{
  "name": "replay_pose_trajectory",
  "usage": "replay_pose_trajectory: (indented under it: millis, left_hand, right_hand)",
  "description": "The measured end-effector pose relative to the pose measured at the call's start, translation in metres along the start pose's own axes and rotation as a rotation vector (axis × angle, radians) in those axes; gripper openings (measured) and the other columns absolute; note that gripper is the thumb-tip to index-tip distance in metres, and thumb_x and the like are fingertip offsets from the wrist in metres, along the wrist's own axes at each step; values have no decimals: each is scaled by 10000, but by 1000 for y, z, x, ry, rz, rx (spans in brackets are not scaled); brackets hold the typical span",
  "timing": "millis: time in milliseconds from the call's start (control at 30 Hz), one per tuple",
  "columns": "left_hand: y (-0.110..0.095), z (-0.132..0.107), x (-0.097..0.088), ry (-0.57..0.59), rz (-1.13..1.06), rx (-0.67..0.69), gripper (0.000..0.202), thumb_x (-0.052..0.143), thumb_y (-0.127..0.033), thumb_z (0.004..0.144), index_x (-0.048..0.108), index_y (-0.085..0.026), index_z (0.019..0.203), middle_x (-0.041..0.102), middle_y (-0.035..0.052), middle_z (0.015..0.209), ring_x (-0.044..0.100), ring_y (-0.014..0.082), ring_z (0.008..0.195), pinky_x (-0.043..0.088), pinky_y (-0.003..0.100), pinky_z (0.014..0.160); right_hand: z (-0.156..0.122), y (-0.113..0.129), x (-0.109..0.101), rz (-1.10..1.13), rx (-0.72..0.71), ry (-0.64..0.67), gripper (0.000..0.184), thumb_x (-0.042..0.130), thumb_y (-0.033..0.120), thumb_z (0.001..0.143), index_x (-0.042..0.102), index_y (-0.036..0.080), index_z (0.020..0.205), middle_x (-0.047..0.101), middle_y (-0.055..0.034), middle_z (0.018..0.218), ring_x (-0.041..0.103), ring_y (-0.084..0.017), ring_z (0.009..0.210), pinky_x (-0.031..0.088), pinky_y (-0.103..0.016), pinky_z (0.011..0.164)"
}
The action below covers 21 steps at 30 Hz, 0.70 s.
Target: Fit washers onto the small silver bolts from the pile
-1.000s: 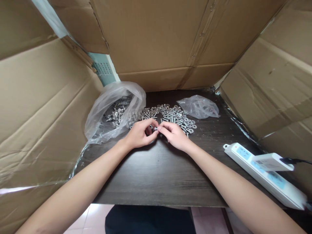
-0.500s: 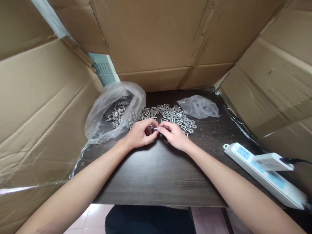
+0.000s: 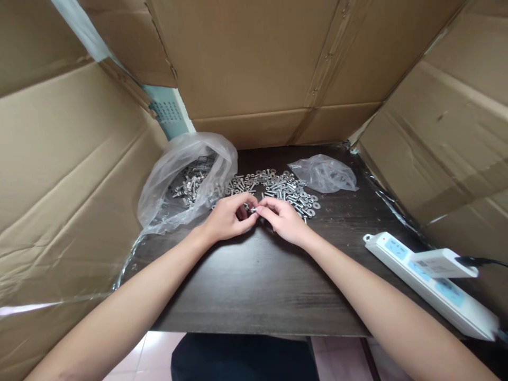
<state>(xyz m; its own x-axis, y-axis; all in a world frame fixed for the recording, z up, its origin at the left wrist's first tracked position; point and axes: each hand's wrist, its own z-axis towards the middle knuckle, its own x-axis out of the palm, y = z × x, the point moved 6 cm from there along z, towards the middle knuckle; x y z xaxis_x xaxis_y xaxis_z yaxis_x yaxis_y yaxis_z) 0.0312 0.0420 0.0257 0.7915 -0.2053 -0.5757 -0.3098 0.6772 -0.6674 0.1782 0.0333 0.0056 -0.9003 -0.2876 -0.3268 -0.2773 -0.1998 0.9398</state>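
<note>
Over the dark table my two hands meet fingertip to fingertip around a small metal bolt. My left hand curls round it from the left, thumb and fingers closed at the tips. From the right, my right hand pinches its other end between thumb and forefinger. Fingers cover much of the bolt, and any nut or washer on it is too small to make out. Just behind the hands lies a loose pile of bolts, nuts and flat washers.
An open clear plastic bag with metal pieces lies at the left. A smaller plastic bag rests back right. A white power strip with a plugged-in adapter lies along the right. Cardboard walls enclose the table.
</note>
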Motion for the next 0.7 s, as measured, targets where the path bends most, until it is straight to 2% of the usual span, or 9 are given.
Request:
replay_pose_trajectory:
  millis: [700]
  left_hand:
    - [2,1,0,-13,-10,-22,122,659,-248,895,642,-163,981,686,11,844,619,99,591,488,202,566]
  right_hand:
    - [0,2,-1,-12,-25,-18,318,524,454,956,607,184,808,499,18,657,447,-136,555,338,-257,524]
